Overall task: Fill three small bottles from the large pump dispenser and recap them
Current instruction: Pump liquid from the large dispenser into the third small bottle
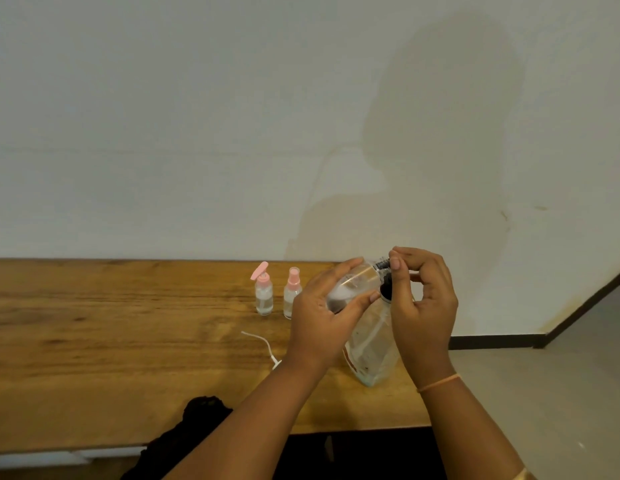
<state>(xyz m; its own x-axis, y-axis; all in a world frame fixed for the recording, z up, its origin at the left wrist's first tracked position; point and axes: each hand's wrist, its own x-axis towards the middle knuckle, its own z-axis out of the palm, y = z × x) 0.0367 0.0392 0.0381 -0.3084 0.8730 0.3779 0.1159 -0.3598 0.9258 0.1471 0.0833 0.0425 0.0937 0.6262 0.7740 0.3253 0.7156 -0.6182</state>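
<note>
My left hand (pixel 322 306) grips a small clear bottle (pixel 353 285), tilted on its side above the table. My right hand (pixel 419 299) pinches the black ribbed cap (pixel 383 264) at that bottle's neck with thumb and fingers. Just below stands the large clear dispenser bottle (pixel 374 344), with its dark neck (pixel 387 291) showing between my hands. Its white pump tube (pixel 261 341) lies on the table to the left. Two small clear bottles with pink tops (pixel 263 294) (pixel 292 292) stand upright behind my left hand; the left one's pink lid is flipped up.
The wooden table (pixel 111 341) runs against a pale wall, and its right end stops near my right wrist. A dark cloth (pixel 197 414) lies at the table's front edge. Floor and a dark skirting board (pixel 502 341) show at the right.
</note>
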